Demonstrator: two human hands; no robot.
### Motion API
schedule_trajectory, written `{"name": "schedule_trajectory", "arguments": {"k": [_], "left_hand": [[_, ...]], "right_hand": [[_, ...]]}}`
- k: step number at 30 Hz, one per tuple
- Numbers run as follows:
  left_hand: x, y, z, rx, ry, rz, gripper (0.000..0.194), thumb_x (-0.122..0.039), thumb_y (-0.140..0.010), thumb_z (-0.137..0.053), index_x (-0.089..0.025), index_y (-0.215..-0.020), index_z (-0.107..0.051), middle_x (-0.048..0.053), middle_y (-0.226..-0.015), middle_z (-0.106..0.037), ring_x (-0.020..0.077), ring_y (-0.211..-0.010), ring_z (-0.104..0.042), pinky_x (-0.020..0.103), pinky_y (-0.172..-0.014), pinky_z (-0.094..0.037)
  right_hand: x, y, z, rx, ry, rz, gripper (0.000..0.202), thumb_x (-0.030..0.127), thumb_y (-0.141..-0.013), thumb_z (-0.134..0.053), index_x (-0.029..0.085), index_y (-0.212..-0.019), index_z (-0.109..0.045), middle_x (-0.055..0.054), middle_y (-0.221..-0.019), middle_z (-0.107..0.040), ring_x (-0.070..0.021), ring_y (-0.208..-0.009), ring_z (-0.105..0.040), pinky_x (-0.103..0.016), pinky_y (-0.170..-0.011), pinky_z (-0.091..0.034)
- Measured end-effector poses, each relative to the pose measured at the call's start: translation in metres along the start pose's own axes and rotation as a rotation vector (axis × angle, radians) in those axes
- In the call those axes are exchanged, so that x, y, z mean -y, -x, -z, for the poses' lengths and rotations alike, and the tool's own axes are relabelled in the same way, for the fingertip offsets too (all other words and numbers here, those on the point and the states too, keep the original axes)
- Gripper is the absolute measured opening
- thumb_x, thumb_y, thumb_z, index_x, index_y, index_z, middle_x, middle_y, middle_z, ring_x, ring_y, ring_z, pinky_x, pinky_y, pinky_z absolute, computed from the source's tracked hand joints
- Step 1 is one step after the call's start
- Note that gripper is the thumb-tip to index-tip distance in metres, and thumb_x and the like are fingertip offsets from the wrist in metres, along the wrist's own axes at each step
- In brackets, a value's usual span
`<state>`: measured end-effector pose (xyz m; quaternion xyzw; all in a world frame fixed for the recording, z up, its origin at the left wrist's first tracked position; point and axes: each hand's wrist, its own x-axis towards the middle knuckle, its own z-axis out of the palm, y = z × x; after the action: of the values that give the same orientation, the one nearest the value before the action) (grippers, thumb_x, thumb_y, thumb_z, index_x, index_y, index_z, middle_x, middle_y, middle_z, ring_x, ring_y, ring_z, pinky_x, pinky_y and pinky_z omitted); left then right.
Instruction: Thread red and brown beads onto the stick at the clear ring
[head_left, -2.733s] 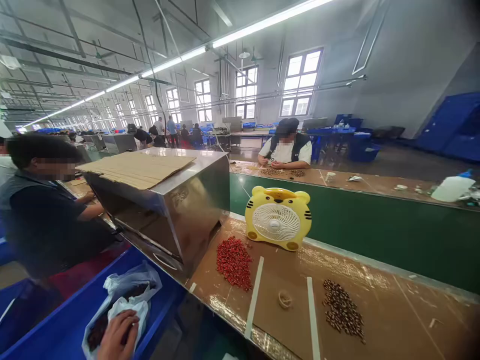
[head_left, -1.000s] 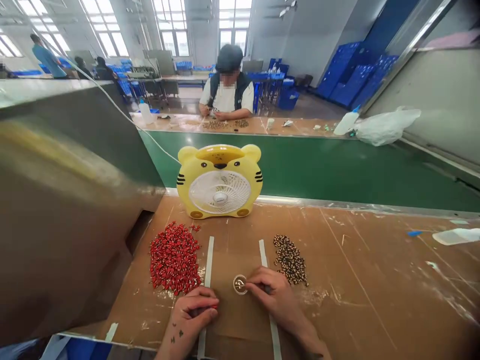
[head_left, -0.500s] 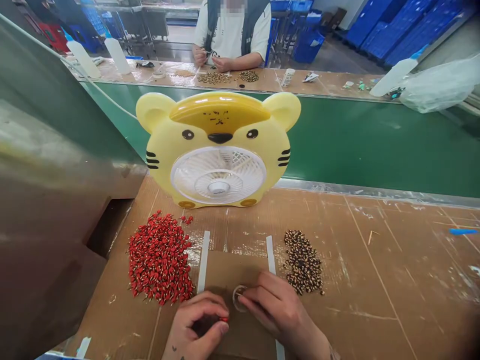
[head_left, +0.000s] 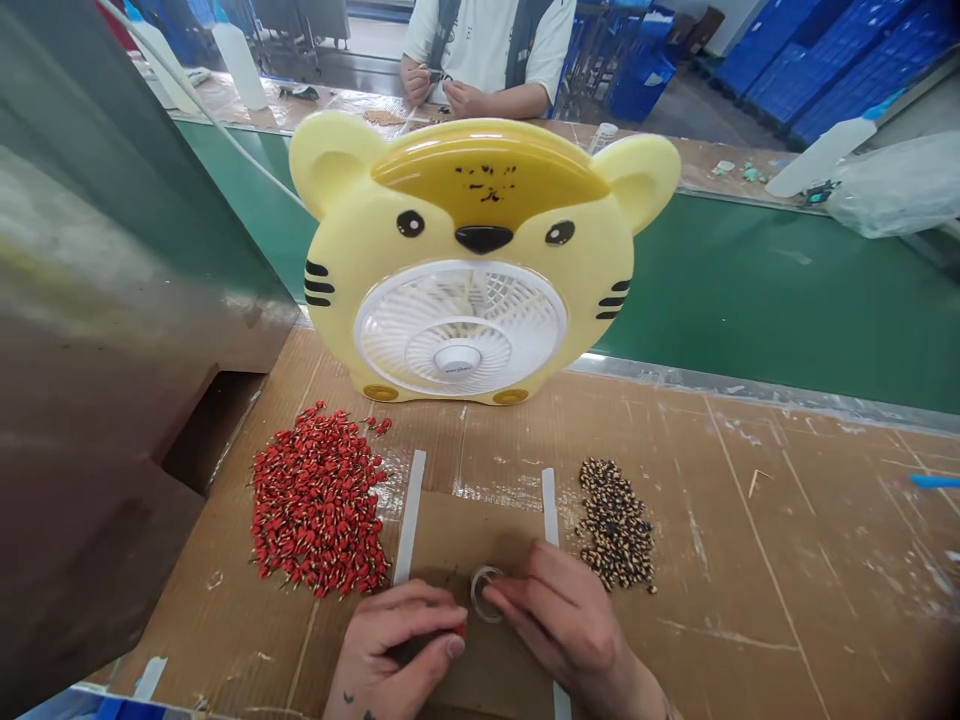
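Note:
My left hand (head_left: 397, 650) is closed in a pinch, with a small red piece (head_left: 460, 629) showing between thumb and forefinger. It looks like those in the red pile beside it. My right hand (head_left: 566, 620) is also pinched, its fingertips at the right side of a small clear ring-shaped dish (head_left: 476, 603). What those fingertips hold, if anything, is too small to make out. Both hands are over a brown cardboard sheet (head_left: 480, 515), a short gap apart. To the left lies the heap of small red pieces with gold-coloured pins (head_left: 319, 505).
A heap of small black-and-gold pieces (head_left: 616, 525) lies right of the sheet. White tape strips (head_left: 409, 515) run along the sheet's sides. A yellow tiger-faced fan (head_left: 600, 245) stands behind. Grey metal housing (head_left: 97, 350) borders the left. Across the green divider, a person (head_left: 480, 60) works.
The view has shifted, so the fan appears larger and higher. My left hand has turned slightly, hiding more of the red piece. My right hand remains at the clear dish.

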<state>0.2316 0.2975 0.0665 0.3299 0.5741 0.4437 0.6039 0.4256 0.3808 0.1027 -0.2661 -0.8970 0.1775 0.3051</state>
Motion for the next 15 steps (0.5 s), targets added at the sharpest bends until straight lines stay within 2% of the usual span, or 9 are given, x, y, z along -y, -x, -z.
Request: {"name": "schedule_trajectory", "arguments": {"k": [1,2,3,4,5,6,9,12,15], "left_hand": [[0.003,-0.001,-0.001,0.004,-0.021,-0.097,0.011,-0.041,-0.075,-0.073,-0.036,-0.084,-0.077,-0.002,-0.084,-0.069,-0.0055,-0.076,-0.061,-0.001,-0.073,-0.047],[0.006,-0.002,-0.001,0.071,-0.049,-0.277,0.014,-0.036,-0.076,-0.071,-0.04,-0.089,-0.075,-0.003,-0.082,-0.07,-0.0051,-0.074,-0.062,-0.002,-0.069,-0.048],[0.007,-0.002,-0.001,0.068,-0.073,-0.298,0.017,-0.033,-0.077,-0.071,-0.04,-0.092,-0.074,-0.003,-0.085,-0.07,-0.0045,-0.078,-0.064,-0.001,-0.072,-0.05],[0.006,-0.003,-0.002,-0.001,-0.074,-0.206,0.015,-0.036,-0.077,-0.071,-0.038,-0.09,-0.075,-0.002,-0.089,-0.069,-0.0041,-0.081,-0.064,-0.001,-0.074,-0.05],[0.003,-0.003,-0.002,0.033,-0.064,-0.141,0.014,-0.042,-0.073,-0.073,-0.034,-0.084,-0.077,0.0,-0.086,-0.069,-0.0039,-0.079,-0.064,-0.003,-0.071,-0.048],[-0.003,-0.003,-0.003,-0.052,0.003,0.049,0.02,-0.045,-0.069,-0.077,-0.03,-0.083,-0.078,0.001,-0.095,-0.069,-0.0031,-0.089,-0.064,-0.003,-0.082,-0.048],[-0.023,-0.001,-0.007,-0.088,0.237,0.257,0.04,-0.051,-0.056,-0.084,-0.017,-0.075,-0.076,0.001,-0.082,-0.065,0.0006,-0.075,-0.06,0.007,-0.072,-0.049],[-0.031,-0.001,-0.01,-0.099,0.288,0.315,0.052,-0.057,-0.047,-0.088,-0.013,-0.071,-0.074,0.003,-0.081,-0.064,0.0027,-0.072,-0.06,0.009,-0.068,-0.05],[-0.026,-0.002,-0.009,-0.063,0.264,0.317,0.049,-0.057,-0.05,-0.086,-0.016,-0.075,-0.077,0.004,-0.084,-0.064,0.005,-0.073,-0.061,0.013,-0.066,-0.052]], "right_hand": [[0.0,0.0,0.001,0.024,-0.004,0.006,0.013,0.003,-0.081,-0.066,0.01,-0.086,-0.057,-0.005,-0.07,-0.048,-0.0116,-0.072,-0.036,-0.027,-0.063,-0.025],[0.0,-0.001,0.002,0.033,-0.012,0.016,0.013,0.003,-0.081,-0.066,0.01,-0.086,-0.058,-0.005,-0.07,-0.047,-0.0117,-0.072,-0.036,-0.028,-0.063,-0.025],[0.0,-0.001,0.003,0.028,-0.01,0.025,0.013,0.002,-0.08,-0.066,0.009,-0.087,-0.058,-0.005,-0.069,-0.047,-0.0117,-0.071,-0.036,-0.028,-0.063,-0.025],[0.0,-0.002,0.003,0.013,-0.001,0.034,0.014,0.001,-0.079,-0.066,0.009,-0.087,-0.058,-0.005,-0.068,-0.047,-0.0115,-0.07,-0.035,-0.028,-0.062,-0.024],[0.0,-0.002,0.003,0.007,0.011,0.045,0.015,0.0,-0.078,-0.067,0.009,-0.088,-0.059,-0.005,-0.068,-0.046,-0.0114,-0.07,-0.035,-0.028,-0.062,-0.023],[0.0,-0.002,0.003,0.017,0.021,0.063,0.016,0.0,-0.078,-0.067,0.009,-0.088,-0.059,-0.005,-0.067,-0.046,-0.0116,-0.07,-0.035,-0.028,-0.062,-0.023],[-0.001,-0.001,0.001,0.045,0.017,0.066,0.018,0.0,-0.077,-0.068,0.008,-0.089,-0.059,-0.005,-0.068,-0.047,-0.0118,-0.072,-0.036,-0.028,-0.063,-0.025],[-0.001,0.001,0.0,0.051,0.027,0.054,0.019,0.0,-0.076,-0.069,0.009,-0.088,-0.058,-0.005,-0.069,-0.046,-0.012,-0.073,-0.035,-0.029,-0.064,-0.026],[-0.001,0.001,0.0,0.027,0.008,0.049,0.018,-0.001,-0.077,-0.067,0.008,-0.089,-0.058,-0.005,-0.069,-0.046,-0.0118,-0.072,-0.035,-0.029,-0.063,-0.025]]}}
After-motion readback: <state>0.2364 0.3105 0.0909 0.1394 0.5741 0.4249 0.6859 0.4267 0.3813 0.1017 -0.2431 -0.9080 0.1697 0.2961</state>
